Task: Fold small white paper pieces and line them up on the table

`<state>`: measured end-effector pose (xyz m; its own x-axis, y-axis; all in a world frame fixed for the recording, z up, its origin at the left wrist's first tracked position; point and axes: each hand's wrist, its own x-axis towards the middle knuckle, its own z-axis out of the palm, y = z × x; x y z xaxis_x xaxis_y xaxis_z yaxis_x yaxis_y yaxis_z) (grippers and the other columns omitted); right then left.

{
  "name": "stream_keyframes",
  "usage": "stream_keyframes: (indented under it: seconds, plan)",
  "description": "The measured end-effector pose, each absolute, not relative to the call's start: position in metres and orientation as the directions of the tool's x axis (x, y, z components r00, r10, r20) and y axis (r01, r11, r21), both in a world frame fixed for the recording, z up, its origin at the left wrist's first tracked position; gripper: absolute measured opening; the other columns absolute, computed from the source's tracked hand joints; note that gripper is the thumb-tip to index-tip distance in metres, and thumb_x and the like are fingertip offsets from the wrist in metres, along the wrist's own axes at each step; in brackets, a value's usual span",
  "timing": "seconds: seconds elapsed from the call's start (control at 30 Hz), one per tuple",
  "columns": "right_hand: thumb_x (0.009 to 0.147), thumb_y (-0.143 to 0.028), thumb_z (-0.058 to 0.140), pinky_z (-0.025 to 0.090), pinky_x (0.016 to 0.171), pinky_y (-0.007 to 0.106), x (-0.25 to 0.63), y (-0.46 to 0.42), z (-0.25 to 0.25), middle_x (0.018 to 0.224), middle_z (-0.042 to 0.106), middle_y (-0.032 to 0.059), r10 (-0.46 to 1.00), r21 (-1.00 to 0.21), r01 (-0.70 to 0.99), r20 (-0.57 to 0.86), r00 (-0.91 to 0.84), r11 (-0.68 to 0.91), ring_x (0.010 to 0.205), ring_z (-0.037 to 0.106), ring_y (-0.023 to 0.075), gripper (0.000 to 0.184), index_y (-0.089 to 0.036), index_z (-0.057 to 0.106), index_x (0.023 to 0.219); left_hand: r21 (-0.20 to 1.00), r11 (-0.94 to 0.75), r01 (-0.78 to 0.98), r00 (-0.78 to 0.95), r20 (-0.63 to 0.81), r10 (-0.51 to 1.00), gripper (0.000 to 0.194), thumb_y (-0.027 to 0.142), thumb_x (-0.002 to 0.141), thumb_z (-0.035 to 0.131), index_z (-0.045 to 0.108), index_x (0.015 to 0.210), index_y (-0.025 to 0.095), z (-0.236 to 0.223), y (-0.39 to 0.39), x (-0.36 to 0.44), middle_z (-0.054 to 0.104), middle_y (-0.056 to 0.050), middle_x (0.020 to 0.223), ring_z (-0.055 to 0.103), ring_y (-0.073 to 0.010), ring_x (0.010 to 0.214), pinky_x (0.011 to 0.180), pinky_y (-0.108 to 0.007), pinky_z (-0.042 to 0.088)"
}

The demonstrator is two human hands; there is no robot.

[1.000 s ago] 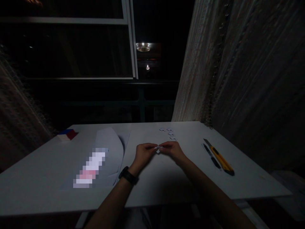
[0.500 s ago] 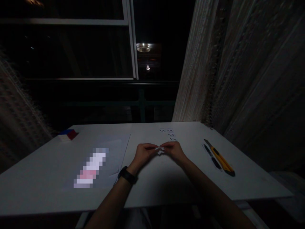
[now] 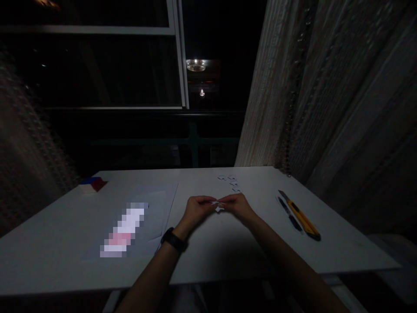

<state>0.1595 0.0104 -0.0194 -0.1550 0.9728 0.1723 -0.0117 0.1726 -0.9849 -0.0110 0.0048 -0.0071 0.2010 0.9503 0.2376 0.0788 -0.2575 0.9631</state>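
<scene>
Between my fingertips is a small white folded piece of paper (image 3: 219, 209), held just above the table. My left hand (image 3: 196, 209), with a black watch (image 3: 174, 240) on its wrist, pinches one side of the paper. From the other side my right hand (image 3: 237, 206) pinches it too, the fingertips of both hands nearly meeting. Part of the paper is hidden by the fingers, and its exact folds are too dark to make out. Just beyond my right hand lie several small paper pieces (image 3: 233, 184) with dark marks.
White paper sheets (image 3: 159, 204) lie on the left of the white table (image 3: 202, 265), partly covered by a blurred patch. A blue, red and white block (image 3: 92, 184) sits at the far left. On the right are a black pen (image 3: 289, 214) and a yellow box cutter (image 3: 301, 217), blade exposed.
A curled-up sheet on the left has settled flat. The small paper has shifted slightly between my fingers, with both hands staying pinched in nearly the same place.
</scene>
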Motion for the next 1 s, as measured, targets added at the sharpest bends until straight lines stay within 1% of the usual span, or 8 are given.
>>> stream_keyframes:
  seconds: [0.1, 0.3, 0.47, 0.53, 0.6, 0.77, 0.9, 1.0]
  plan:
    - [0.046, -0.029, 0.076, 0.049, 0.063, 0.033, 0.16, 0.012, -0.02, 0.066, 0.069, 0.0061, 0.971, -0.981, -0.009, 0.195, -0.14, 0.196, 0.062, 0.062, 0.0187, 0.027, -0.014, 0.071, 0.068, 0.955, -0.288, 0.064, 0.206, 0.27, 0.941, 0.028, 0.031, 0.057, 0.071, 0.069, 0.076, 0.011, -0.007, 0.003, -0.01, 0.069, -0.011, 0.078, 0.063, -0.0203, 0.072, 0.069, -0.03, 0.049]
    - [0.048, -0.027, 0.076, 0.048, 0.065, 0.032, 0.161, 0.012, -0.019, 0.069, 0.069, 0.0056, 0.962, -0.978, -0.007, 0.207, -0.179, 0.209, 0.064, 0.062, 0.0184, 0.023, -0.015, 0.071, 0.067, 0.914, -0.369, 0.167, 0.197, 0.336, 0.921, 0.02, 0.03, 0.062, 0.068, 0.07, 0.074, 0.015, -0.008, 0.003, -0.01, 0.069, -0.008, 0.076, 0.064, -0.0201, 0.072, 0.07, -0.029, 0.049]
    - [0.055, -0.03, 0.073, 0.047, 0.07, 0.033, 0.163, 0.006, -0.015, 0.076, 0.068, 0.007, 0.955, -0.98, -0.18, 0.134, -0.264, 0.088, 0.07, 0.062, 0.0186, 0.031, -0.014, 0.07, 0.082, 0.927, -0.337, 0.165, 0.129, 0.319, 0.939, 0.018, 0.027, 0.06, 0.068, 0.07, 0.073, 0.015, -0.008, 0.005, -0.01, 0.069, -0.008, 0.075, 0.064, -0.02, 0.072, 0.068, -0.028, 0.049]
    - [0.061, -0.034, 0.069, 0.047, 0.072, 0.033, 0.162, 0.006, -0.014, 0.079, 0.067, 0.0077, 0.952, -0.969, -0.24, 0.131, -0.278, 0.063, 0.074, 0.061, 0.019, 0.029, -0.014, 0.07, 0.082, 0.931, -0.332, 0.148, 0.122, 0.316, 0.941, 0.018, 0.027, 0.06, 0.068, 0.07, 0.073, 0.015, -0.008, 0.005, -0.01, 0.069, -0.008, 0.075, 0.064, -0.0199, 0.072, 0.069, -0.028, 0.049]
    - [0.062, -0.035, 0.068, 0.047, 0.07, 0.032, 0.161, 0.007, -0.016, 0.077, 0.067, 0.0072, 0.958, -0.97, -0.226, 0.145, -0.247, 0.088, 0.071, 0.061, 0.0179, 0.027, -0.013, 0.07, 0.079, 0.932, -0.337, 0.131, 0.132, 0.321, 0.938, 0.017, 0.027, 0.06, 0.068, 0.07, 0.073, 0.015, -0.008, 0.004, -0.009, 0.069, -0.008, 0.076, 0.063, -0.0197, 0.073, 0.07, -0.028, 0.049]
    - [0.05, -0.031, 0.075, 0.047, 0.061, 0.031, 0.157, 0.012, -0.024, 0.065, 0.065, 0.0042, 0.975, -0.98, -0.089, 0.19, -0.118, 0.18, 0.06, 0.058, 0.0156, 0.026, -0.014, 0.069, 0.069, 0.95, -0.297, 0.093, 0.205, 0.274, 0.94, 0.023, 0.023, 0.056, 0.071, 0.069, 0.077, 0.012, -0.008, 0.002, -0.01, 0.068, -0.009, 0.077, 0.062, -0.0187, 0.071, 0.069, -0.029, 0.048]
    - [0.048, -0.029, 0.075, 0.047, 0.058, 0.029, 0.155, 0.011, -0.024, 0.062, 0.064, 0.003, 0.981, -0.98, -0.092, 0.181, -0.066, 0.174, 0.057, 0.058, 0.0149, 0.028, -0.014, 0.067, 0.07, 0.97, -0.24, 0.032, 0.309, 0.219, 0.925, 0.039, 0.022, 0.054, 0.073, 0.066, 0.09, 0.012, -0.007, 0.001, -0.011, 0.067, -0.009, 0.081, 0.061, -0.0167, 0.072, 0.067, -0.028, 0.048]
    - [0.044, -0.025, 0.076, 0.046, 0.057, 0.027, 0.152, 0.009, -0.022, 0.064, 0.064, 0.0022, 0.984, -0.98, -0.116, 0.17, -0.044, 0.164, 0.059, 0.058, 0.0146, 0.031, -0.015, 0.065, 0.071, 0.983, -0.182, -0.037, 0.305, 0.184, 0.935, 0.04, 0.028, 0.058, 0.071, 0.063, 0.094, 0.01, -0.01, 0.003, -0.009, 0.066, -0.01, 0.079, 0.061, -0.0163, 0.069, 0.064, -0.028, 0.048]
